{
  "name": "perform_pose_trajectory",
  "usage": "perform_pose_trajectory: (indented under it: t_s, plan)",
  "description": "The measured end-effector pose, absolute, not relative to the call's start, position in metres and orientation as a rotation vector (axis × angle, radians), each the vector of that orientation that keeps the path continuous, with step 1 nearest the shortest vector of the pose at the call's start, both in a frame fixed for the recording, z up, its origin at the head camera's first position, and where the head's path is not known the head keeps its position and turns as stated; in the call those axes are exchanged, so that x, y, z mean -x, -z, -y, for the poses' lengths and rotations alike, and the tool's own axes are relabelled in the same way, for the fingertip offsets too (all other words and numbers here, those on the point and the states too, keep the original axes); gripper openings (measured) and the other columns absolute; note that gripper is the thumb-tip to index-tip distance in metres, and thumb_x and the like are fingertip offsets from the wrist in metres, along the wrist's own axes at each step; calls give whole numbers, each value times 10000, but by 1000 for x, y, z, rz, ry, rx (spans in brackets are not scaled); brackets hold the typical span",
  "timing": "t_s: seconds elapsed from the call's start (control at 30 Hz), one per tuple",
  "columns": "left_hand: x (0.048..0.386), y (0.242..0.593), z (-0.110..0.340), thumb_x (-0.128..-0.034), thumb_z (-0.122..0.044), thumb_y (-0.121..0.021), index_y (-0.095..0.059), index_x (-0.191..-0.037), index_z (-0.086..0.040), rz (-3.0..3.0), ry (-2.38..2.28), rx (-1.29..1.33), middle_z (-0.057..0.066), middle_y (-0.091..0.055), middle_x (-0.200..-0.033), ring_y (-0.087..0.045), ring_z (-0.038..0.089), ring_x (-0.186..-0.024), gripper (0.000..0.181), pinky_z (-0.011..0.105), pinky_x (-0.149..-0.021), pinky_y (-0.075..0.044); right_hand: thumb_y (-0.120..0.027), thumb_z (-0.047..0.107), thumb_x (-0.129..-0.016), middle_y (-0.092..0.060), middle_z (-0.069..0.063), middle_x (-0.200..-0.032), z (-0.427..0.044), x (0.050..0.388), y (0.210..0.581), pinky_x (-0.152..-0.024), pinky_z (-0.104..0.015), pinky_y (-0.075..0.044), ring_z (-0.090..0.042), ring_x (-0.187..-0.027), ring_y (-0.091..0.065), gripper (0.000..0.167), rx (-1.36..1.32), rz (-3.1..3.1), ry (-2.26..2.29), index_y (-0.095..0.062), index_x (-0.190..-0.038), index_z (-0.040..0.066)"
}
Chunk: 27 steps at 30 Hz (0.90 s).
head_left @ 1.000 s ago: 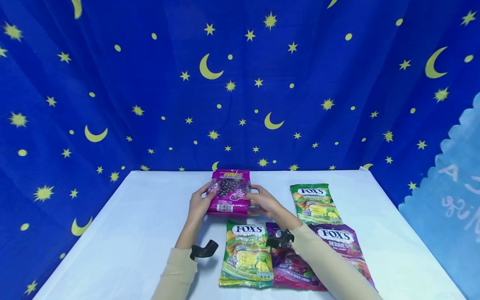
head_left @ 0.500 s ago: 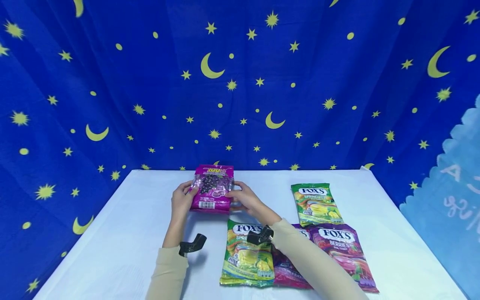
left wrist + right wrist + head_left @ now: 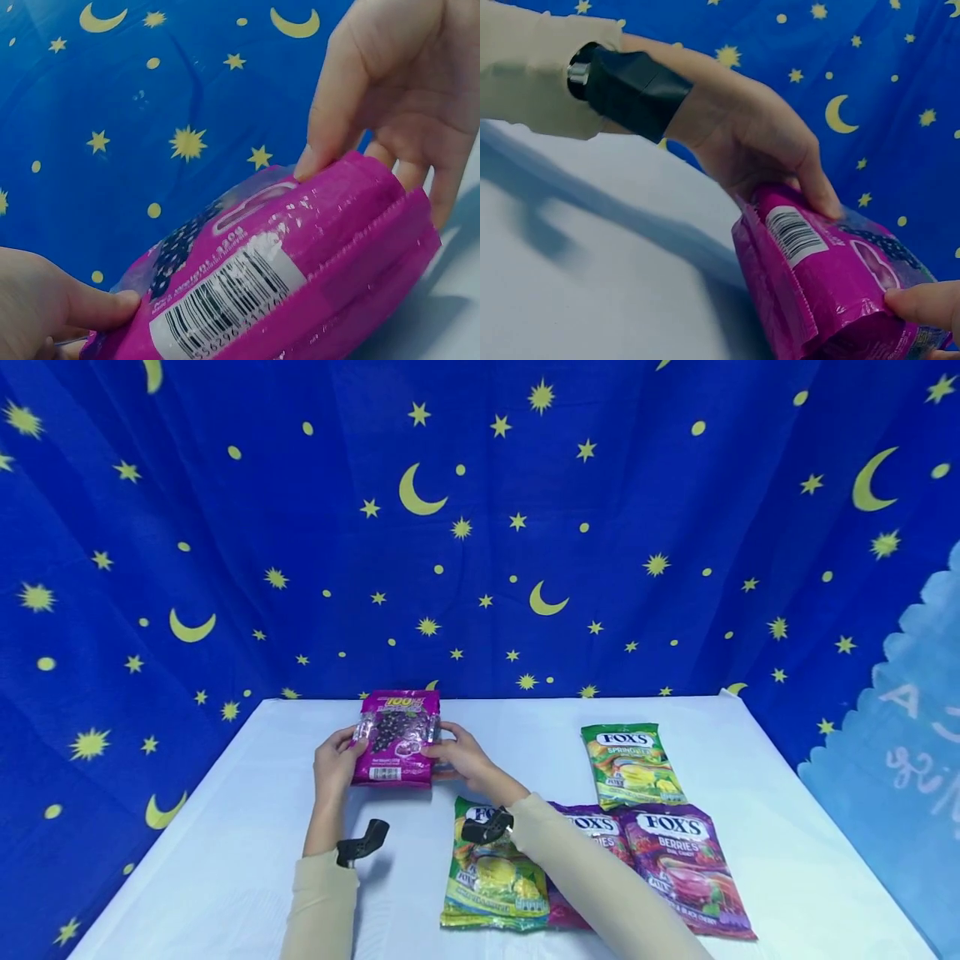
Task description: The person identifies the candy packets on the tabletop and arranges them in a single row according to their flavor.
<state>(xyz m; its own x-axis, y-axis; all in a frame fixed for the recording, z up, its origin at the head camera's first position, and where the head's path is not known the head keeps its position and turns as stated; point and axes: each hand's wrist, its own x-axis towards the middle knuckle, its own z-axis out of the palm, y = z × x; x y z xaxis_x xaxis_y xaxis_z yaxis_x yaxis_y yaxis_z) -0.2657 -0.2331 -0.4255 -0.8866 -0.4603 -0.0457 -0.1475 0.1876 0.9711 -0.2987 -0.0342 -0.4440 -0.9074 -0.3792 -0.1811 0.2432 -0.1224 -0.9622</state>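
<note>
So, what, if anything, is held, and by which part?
A shiny magenta plastic bag, gripped at its opposite sides by the left hand and right hand.

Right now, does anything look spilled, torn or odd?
Nothing plainly stands out: I see no spill or tear. The left hand and right hand hold the magenta bag; the Fox's bags lie face up, some partly behind a sleeve.

At the right hand [image 3: 467, 757], the magenta bag [image 3: 396, 752] reads "100" and "120g"; rightward, a green bag [image 3: 634, 768] reads "FOX'S SPRING TEA", a purple bag [image 3: 688, 870] "FOX'S BERRIES".
</note>
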Motion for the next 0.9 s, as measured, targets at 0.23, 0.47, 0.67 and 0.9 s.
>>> perform_pose_trajectory:
  t_s: [0.23, 0.47, 0.67, 0.9]
  plan:
    - [264, 428, 244, -960, -80, -575, -516, -1362, 2, 2230, 1752, -635, 229, -496, -1376, -466, 359, -1274, 414, 435, -1073, -365, -688, 51, -844, -622, -178, -1168, 46, 298, 449, -792, -465, -566, -331, -949, -661, 704, 113, -1730, 2084, -343, -1458, 49]
    - [264, 430, 250, -965, -75, -562, -523, -1362, -5, 2260, 1678, -677, 219, -473, -1403, -388, 361, -1334, 405, 452, -1116, -292, -710, 68, -852, -609, -177, -1171, 53, 296, 450, -784, -473, -567, -341, -993, -646, 737, 77, -1717, 2081, -318, -1475, 49]
    - [266, 432, 249, -970, -88, -555, -522, -1363, -6, 2307, 1585, -653, 222, -460, -1413, -357, 383, -1347, 402, 484, -1126, -256, -713, 78, -863, -575, -209, -1246, 54, 296, 452, -781, -484, -566, -360, -1006, -639, 732, 60, -1726, 2090, -320, -1480, 53]
    - [265, 436, 246, -994, -109, -513, -503, -1376, -3, 2350, 1500, -617, 232, -450, -1416, -348, 396, -1348, 396, 495, -1119, -265, -719, 109, -872, -595, -205, -1187, 53, 296, 457, -790, -470, -566, -322, -955, -652, 715, 26, -1712, 2073, -340, -1477, 71]
